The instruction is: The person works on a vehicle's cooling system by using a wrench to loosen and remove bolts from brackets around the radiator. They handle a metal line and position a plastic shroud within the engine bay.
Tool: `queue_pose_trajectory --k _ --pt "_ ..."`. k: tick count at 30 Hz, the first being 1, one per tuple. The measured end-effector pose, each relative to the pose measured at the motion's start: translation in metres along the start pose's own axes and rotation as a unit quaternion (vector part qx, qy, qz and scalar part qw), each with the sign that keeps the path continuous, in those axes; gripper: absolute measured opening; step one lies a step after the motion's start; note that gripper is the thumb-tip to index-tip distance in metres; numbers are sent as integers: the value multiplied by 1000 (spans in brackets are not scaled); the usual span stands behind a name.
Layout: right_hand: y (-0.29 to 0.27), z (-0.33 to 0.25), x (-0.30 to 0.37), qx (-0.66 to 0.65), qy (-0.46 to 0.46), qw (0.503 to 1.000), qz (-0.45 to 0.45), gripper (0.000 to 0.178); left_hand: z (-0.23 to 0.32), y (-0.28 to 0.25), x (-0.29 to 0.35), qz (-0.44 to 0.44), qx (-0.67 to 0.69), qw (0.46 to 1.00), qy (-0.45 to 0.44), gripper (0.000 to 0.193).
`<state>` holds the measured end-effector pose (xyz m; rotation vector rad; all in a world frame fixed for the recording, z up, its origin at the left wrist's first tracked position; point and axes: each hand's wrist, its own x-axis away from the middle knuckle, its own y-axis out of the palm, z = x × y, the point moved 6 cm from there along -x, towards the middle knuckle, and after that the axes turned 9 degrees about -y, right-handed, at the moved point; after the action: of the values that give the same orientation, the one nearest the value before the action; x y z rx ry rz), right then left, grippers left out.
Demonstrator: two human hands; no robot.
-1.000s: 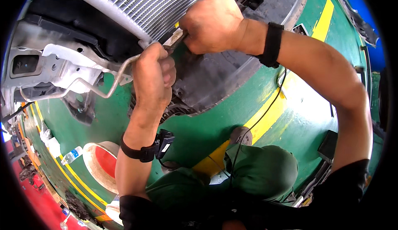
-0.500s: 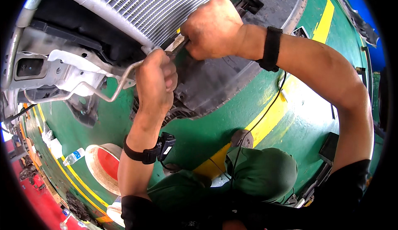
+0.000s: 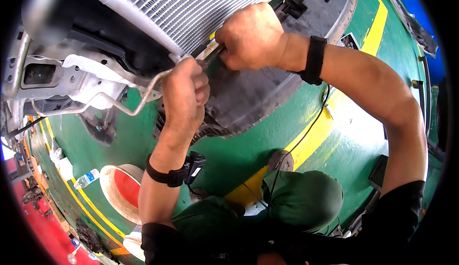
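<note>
A car's finned radiator or condenser (image 3: 177, 14) slants across the top, its pale metal edge running down to my hands. My left hand (image 3: 184, 93) is closed around the end of a thin, bent metal pipe (image 3: 130, 111) at the lower corner of that core. Just right of it, my right hand (image 3: 252, 35) is a fist around a dark metal hand tool (image 3: 213, 57), whose tip reaches toward my left fingers. Most of the tool lies hidden in the fist, so its exact kind cannot be made out. A bit of yellow shows beside the right knuckles.
Behind my hands hangs a dark plastic underbody panel (image 3: 248, 93). Bare metal bodywork (image 3: 86, 81) juts in at left. On the green floor (image 3: 229, 155) are a white bucket with red inside (image 3: 107, 188) and a plastic bottle (image 3: 86, 179). A black cable (image 3: 306, 136) hangs from my right wristband.
The car parts and both hands sit slightly farther right and lower in the picture. Both grips look the same, and the tool keeps nearly the same angle.
</note>
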<state>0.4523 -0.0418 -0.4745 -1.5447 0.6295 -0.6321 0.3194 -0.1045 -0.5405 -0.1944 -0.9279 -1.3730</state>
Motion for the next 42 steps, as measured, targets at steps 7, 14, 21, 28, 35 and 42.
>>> queue_pose_trajectory --k 7,14,21,28,35,42 --pt "11 -3 5 -10 12 998 60 20 -3 -7 -1 6 -6 1000 -4 7" --pt "2 -5 3 27 -31 999 5 23 1 -7 -1 15 -92 995 -26 12" --pt "-46 -13 34 11 -116 993 20 31 34 8 56 -45 -387 918 80 38" --pt "-169 -71 46 -83 -73 945 309 13 119 6 124 62 -300 863 401 30" --pt "-224 -116 31 115 -111 939 304 9 143 9 141 -67 -29 937 341 30" --pt "-243 -152 24 431 -212 859 176 10 154 15 124 -50 49 946 315 37"
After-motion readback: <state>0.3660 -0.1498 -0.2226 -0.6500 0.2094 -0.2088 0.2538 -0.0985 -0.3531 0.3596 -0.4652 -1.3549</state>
